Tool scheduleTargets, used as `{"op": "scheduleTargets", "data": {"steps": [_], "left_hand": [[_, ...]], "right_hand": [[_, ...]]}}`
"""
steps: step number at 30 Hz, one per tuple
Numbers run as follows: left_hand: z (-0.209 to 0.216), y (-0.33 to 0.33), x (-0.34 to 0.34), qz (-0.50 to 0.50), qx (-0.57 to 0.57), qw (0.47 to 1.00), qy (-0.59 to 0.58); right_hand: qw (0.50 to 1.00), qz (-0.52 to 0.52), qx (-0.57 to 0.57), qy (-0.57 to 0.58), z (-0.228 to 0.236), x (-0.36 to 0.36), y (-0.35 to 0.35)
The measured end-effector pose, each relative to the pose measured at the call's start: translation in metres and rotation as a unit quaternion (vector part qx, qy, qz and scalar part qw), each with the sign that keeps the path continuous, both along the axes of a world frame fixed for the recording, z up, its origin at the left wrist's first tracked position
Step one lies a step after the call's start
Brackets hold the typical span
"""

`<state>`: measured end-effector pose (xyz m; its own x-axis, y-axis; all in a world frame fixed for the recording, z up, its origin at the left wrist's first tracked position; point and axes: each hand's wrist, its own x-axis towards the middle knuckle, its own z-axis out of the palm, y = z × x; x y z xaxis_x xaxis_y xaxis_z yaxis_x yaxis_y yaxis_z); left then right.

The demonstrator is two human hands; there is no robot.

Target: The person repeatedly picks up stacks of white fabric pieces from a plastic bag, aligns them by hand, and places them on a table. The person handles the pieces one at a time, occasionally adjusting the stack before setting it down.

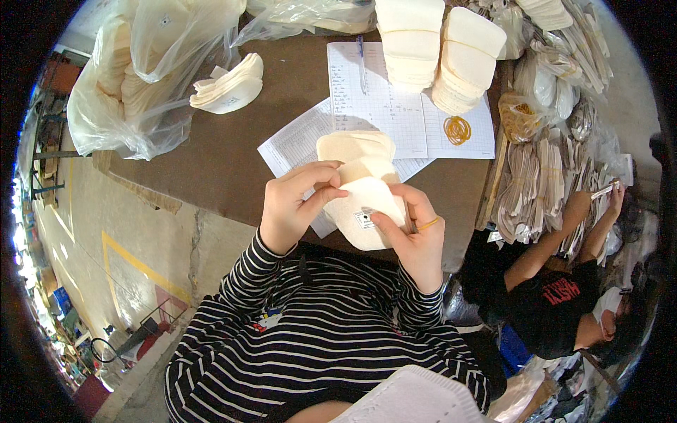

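Observation:
In front of my chest, my right hand grips a small stack of cream insole-like pieces, its thumb pressed on the face beside a small printed label. A ring is on one finger of this hand. My left hand is closed in a pinch at the stack's left edge, thumb and forefinger on a piece. Just beyond, a rounded cream end lies over the papers; whether it belongs to the held stack I cannot tell.
On the brown table lie written sheets, a pen, rubber bands, two banded cream stacks and a loose stack. Plastic bags stand left. At right, a co-worker handles pieces beside piled bundles.

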<state>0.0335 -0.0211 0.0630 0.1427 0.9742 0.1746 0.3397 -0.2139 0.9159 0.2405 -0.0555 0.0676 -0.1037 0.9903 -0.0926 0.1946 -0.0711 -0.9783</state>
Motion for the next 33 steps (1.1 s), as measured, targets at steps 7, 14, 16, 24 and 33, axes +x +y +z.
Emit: {"op": "scheduleTargets", "data": {"steps": [7,14,16,24,33], "left_hand": [[-0.009,0.005,0.002,0.040,0.028,0.999,-0.023],[-0.014,0.003,-0.005,0.017,0.026,0.999,-0.036],[-0.013,0.001,-0.005,0.028,-0.002,0.997,-0.066],[-0.010,-0.003,0.001,0.054,-0.090,0.992,-0.074],[-0.010,0.004,-0.009,-0.078,-0.141,0.969,-0.188]], "right_hand": [[1.000,-0.004,0.010,-0.023,0.007,0.000,0.001],[0.995,-0.056,-0.008,0.077,0.002,-0.002,0.002],[0.992,-0.067,-0.019,0.109,0.001,-0.003,0.003],[0.998,-0.029,-0.014,-0.046,-0.004,0.004,0.001],[0.996,-0.034,0.057,-0.061,0.000,0.004,0.005]]}}
